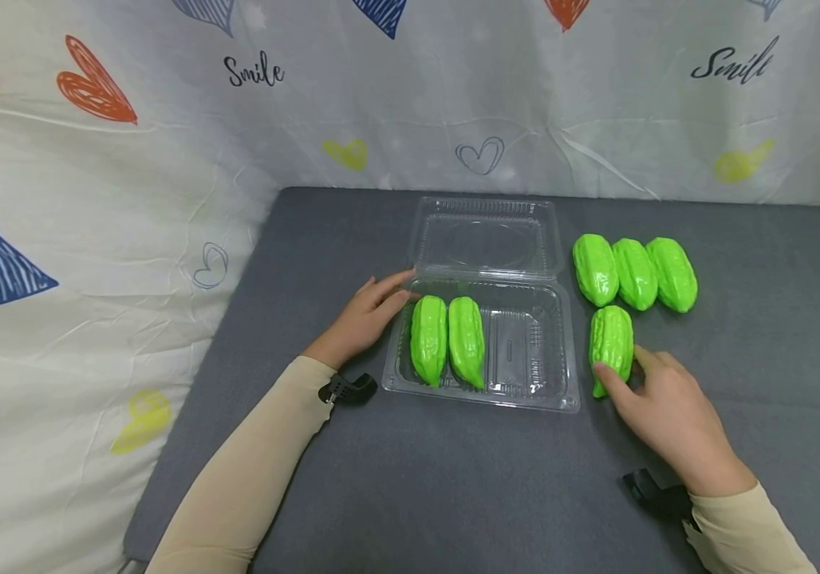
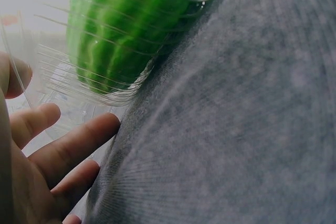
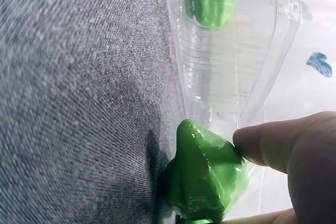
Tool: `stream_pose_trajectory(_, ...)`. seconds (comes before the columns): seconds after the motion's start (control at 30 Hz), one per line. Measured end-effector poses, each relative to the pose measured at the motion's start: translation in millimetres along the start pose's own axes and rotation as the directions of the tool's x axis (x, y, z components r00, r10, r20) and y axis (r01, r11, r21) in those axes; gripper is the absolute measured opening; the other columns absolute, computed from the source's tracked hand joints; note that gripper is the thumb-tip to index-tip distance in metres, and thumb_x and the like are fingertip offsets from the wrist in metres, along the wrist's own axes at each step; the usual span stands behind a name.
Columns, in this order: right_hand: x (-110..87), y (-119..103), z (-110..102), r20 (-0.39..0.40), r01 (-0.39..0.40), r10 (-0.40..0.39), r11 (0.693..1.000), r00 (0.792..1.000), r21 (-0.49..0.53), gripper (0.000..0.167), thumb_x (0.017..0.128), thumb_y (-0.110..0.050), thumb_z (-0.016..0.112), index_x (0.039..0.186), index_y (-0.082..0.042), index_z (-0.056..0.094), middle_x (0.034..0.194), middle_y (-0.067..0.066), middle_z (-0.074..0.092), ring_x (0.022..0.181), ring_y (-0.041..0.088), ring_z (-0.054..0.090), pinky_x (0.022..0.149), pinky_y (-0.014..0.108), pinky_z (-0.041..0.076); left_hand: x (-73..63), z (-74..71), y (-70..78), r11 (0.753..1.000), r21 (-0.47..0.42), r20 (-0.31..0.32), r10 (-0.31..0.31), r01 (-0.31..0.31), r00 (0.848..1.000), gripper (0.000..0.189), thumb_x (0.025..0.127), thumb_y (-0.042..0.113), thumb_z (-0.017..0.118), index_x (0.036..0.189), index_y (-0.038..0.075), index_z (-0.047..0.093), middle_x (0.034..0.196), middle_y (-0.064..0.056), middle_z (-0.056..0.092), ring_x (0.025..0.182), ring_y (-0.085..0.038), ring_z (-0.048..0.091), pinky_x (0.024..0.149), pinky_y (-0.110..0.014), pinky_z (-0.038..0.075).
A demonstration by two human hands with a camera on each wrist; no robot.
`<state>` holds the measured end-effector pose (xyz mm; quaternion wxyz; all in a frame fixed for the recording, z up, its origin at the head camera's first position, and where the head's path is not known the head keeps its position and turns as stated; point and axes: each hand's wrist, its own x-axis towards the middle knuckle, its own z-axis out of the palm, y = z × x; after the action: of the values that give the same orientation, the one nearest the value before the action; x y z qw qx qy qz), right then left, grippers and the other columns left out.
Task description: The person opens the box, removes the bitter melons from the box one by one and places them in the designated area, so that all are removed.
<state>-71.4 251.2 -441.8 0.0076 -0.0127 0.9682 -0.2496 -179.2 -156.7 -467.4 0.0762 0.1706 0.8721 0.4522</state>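
A clear plastic clamshell box lies with its lid folded back, away from me. Two glossy green ridged fruits, like star fruits, lie side by side in its left half: one green fruit and another green fruit. My left hand rests at the box's left edge, fingers loosely extended. Right of the box, my right hand pinches a green ridged fruit between thumb and fingers. In the right wrist view this fruit shows its pointed tip and appears to be on the cloth.
Three more green fruits lie in a row beyond the pinched one, right of the lid. Grey cloth covers the table. A white curtain printed with hearts hangs behind and to the left.
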Motion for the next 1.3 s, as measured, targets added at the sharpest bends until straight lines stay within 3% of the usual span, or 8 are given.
stream_pose_trajectory(0.27,0.3,-0.2,0.3,0.009,-0.013,0.013,1.000,1.000,-0.004,0.055,0.105,-0.055,0.058,0.113,-0.001,0.066,0.085,0.012,0.054,0.083,0.031,0.053,0.064,0.039,0.039,0.0,-0.3,-0.6,1.000,-0.001,-0.001,0.002,-0.002,1.000,0.050,0.115,0.034,0.043,0.162,0.018,0.044,0.136,-0.008,0.071,0.136,-0.025,0.060,0.133,-0.043,-0.001)
stream_pose_trajectory(0.8,1.3,1.0,-1.0,0.009,-0.021,0.021,1.000,1.000,-0.003,0.059,0.103,-0.058,0.060,0.113,0.000,0.060,0.084,0.013,0.056,0.078,0.029,0.053,0.059,0.035,0.039,0.4,-0.6,-1.2,1.000,0.003,0.003,0.006,-0.006,1.000,0.050,0.116,0.034,0.042,0.162,0.017,0.043,0.136,-0.008,0.071,0.137,-0.025,0.059,0.133,-0.043,-0.002)
stream_pose_trajectory(1.13,1.7,0.8,-0.6,0.010,-0.013,0.013,1.000,1.000,-0.006,0.059,0.102,-0.058,0.061,0.112,0.000,0.061,0.086,0.014,0.056,0.080,0.030,0.053,0.060,0.037,0.039,0.8,-0.6,-0.8,1.000,-0.005,0.008,0.009,-0.009,1.000,0.050,0.116,0.034,0.042,0.162,0.017,0.043,0.136,-0.008,0.071,0.138,-0.025,0.058,0.133,-0.042,-0.002)
stream_pose_trajectory(1.3,1.7,0.8,0.3,0.013,-0.011,0.011,1.000,1.000,-0.011,0.068,0.102,-0.059,0.061,0.124,0.005,0.060,0.093,0.019,0.058,0.083,0.032,0.054,0.060,0.042,0.042,0.9,-0.7,-1.1,1.000,-0.002,0.009,0.006,-0.006,1.000,0.049,0.116,0.033,0.042,0.162,0.017,0.044,0.136,-0.008,0.071,0.139,-0.025,0.058,0.133,-0.041,-0.002)
